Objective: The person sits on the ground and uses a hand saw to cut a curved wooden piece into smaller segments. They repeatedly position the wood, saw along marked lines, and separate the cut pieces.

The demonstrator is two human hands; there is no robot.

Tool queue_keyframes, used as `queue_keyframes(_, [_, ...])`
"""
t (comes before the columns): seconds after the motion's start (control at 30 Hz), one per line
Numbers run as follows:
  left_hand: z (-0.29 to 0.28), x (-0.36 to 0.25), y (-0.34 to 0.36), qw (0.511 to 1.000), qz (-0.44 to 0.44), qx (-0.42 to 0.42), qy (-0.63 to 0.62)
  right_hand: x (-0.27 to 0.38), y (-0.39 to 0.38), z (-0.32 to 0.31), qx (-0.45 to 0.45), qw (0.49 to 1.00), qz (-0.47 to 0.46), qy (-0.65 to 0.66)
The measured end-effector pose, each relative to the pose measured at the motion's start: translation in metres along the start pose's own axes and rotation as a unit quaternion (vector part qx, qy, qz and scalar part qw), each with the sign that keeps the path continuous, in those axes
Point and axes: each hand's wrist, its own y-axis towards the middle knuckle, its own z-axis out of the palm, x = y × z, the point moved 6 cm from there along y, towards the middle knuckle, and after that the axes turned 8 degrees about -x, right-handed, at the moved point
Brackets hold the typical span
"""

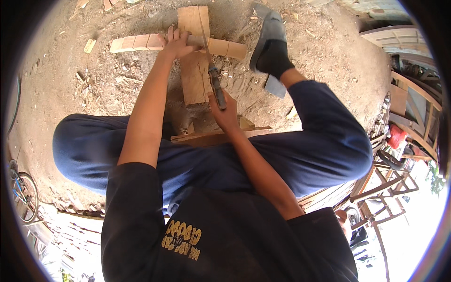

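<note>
My left hand presses down on a long narrow wooden strip that lies crosswise over a thicker upright plank on the dirt ground. My right hand is shut on the dark handle of a hand saw. Its thin blade runs up across the strip just right of my left hand. My right foot in a grey and black shoe rests on the ground beside the strip's right end. I sit with knees spread in dark blue trousers.
Wood chips and offcuts litter the dirt ground. Wooden frames and furniture parts stand at the right. A bicycle wheel shows at the lower left. A low wooden seat edge lies under my legs.
</note>
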Motion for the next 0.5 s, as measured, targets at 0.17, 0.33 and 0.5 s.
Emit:
queue_keyframes(0.17, [0.009,0.011,0.008,1.000,0.010,-0.009,-0.025,0.000,-0.002,-0.004,0.010,1.000,0.001,-0.003])
queue_keyframes(0.33, [0.000,0.002,0.000,1.000,-0.003,0.018,0.004,0.001,0.004,-0.006,0.032,0.999,-0.007,-0.031])
queue_keyframes(0.5, [-0.009,-0.002,-0.006,1.000,-0.002,0.001,0.003,0.006,0.010,-0.008,0.039,0.999,0.034,-0.009])
